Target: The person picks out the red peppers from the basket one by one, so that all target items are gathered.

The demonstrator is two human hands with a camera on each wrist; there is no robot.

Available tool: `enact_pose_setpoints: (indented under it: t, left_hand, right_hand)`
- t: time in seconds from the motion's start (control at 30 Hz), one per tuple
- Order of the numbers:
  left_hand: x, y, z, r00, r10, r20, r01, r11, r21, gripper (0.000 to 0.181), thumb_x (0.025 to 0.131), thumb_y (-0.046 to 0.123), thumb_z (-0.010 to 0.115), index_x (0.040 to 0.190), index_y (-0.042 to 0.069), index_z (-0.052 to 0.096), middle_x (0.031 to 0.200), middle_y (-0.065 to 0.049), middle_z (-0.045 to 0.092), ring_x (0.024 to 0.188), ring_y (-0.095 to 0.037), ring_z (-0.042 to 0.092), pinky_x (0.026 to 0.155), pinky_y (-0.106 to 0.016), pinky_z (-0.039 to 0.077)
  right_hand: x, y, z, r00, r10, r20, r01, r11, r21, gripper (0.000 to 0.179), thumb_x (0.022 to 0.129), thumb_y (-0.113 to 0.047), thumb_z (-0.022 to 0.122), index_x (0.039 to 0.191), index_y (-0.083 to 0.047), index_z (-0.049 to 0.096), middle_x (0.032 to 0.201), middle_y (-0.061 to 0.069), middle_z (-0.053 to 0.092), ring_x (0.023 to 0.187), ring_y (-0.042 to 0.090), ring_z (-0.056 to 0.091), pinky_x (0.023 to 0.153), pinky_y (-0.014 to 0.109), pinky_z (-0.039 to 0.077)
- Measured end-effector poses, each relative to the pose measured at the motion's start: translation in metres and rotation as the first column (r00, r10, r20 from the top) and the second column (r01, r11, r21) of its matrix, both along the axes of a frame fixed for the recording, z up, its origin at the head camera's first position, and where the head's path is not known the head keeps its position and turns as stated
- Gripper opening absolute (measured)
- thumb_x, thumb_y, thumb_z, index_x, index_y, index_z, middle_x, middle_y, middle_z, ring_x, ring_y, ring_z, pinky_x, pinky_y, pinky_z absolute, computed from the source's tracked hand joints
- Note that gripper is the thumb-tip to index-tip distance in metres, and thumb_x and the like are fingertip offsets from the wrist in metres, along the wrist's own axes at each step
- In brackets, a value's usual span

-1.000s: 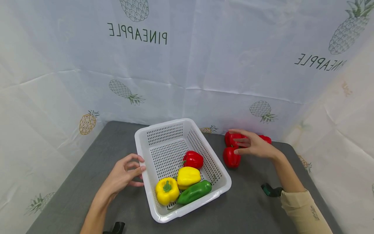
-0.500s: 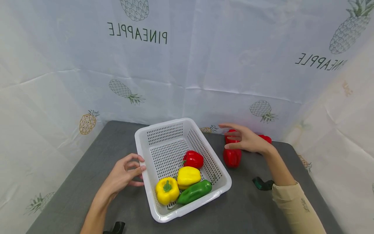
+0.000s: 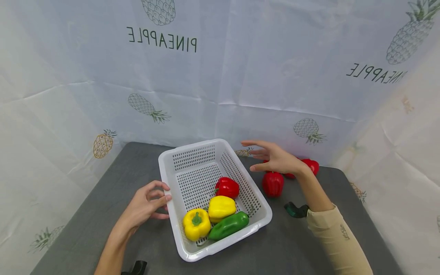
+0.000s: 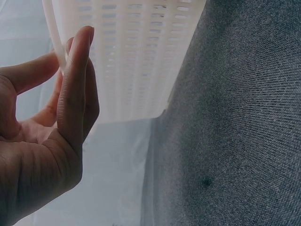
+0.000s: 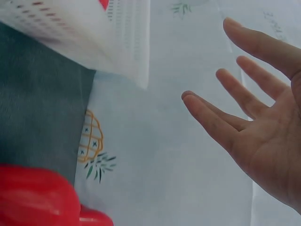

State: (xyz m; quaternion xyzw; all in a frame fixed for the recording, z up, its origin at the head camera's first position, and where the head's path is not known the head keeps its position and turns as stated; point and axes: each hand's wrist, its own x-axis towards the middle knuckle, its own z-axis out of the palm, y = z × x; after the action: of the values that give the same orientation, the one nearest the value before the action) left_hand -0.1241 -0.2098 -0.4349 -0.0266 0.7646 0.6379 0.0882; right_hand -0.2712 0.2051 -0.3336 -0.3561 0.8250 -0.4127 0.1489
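Observation:
A white perforated plastic basket (image 3: pixel 192 152) stands in the middle of the table. My left hand (image 3: pixel 146 204) pinches its left rim between thumb and fingers; the left wrist view shows the rim (image 4: pixel 55 37) in that grip. Inside the basket lie a red bell pepper (image 3: pixel 227 187), two yellow bell peppers, one at the front (image 3: pixel 196 224) and one behind it (image 3: pixel 221 209), and a long green pepper (image 3: pixel 228 226). My right hand (image 3: pixel 276 157) hovers with spread fingers and nothing in them, between the basket's right rim and several red bell peppers (image 3: pixel 273 185), partly hiding those.
The red bell peppers sit at the table's (image 3: pixel 285 244) back right, one of them (image 3: pixel 311 165) by the far edge. A white curtain printed with pineapples (image 3: pixel 220 76) hangs close behind and along both sides. Dark straps with cameras (image 3: pixel 295 210) are on the wrists.
My right hand has moved left from above the red bell peppers toward the basket, with its fingers spread. The left hand, the basket and its peppers have stayed put.

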Motion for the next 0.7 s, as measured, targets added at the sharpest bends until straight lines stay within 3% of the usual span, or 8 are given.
enact_pose_setpoints:
  t: [0.2,0.4,0.7]
  left_hand:
    - [0.0,-0.001,0.0,1.0,0.0,0.0,0.0,1.0,0.003,0.043,0.102,0.011,0.074,0.137,-0.002,0.051,0.101,-0.013,0.074,0.084,-0.026,0.074,0.073,-0.052,0.071]
    - [0.001,-0.001,0.0,1.0,-0.007,-0.003,0.007,1.0,0.015,0.046,0.102,0.013,0.076,0.137,-0.002,0.05,0.101,-0.013,0.074,0.084,-0.026,0.074,0.074,-0.053,0.071]
    - [0.0,-0.001,0.0,1.0,-0.008,-0.004,0.008,1.0,0.016,0.044,0.102,0.011,0.075,0.137,-0.002,0.051,0.101,-0.013,0.074,0.084,-0.026,0.075,0.074,-0.053,0.071]
  right_hand:
    - [-0.005,-0.019,-0.001,0.999,0.032,0.011,-0.032,0.999,-0.003,0.08,0.092,-0.01,0.085,0.162,-0.02,0.049,0.168,0.014,0.05,0.149,0.048,0.056,0.121,0.068,0.047]
    - [-0.01,-0.04,-0.009,0.994,0.086,0.074,-0.084,0.996,-0.023,0.079,0.092,-0.005,0.083,0.162,-0.014,0.048,0.167,0.021,0.048,0.15,0.055,0.051,0.12,0.071,0.046]
    - [-0.021,-0.061,-0.022,0.982,0.146,0.122,-0.151,0.988,0.035,0.074,0.093,-0.005,0.08,0.161,-0.01,0.05,0.166,0.017,0.05,0.148,0.054,0.053,0.12,0.068,0.049]
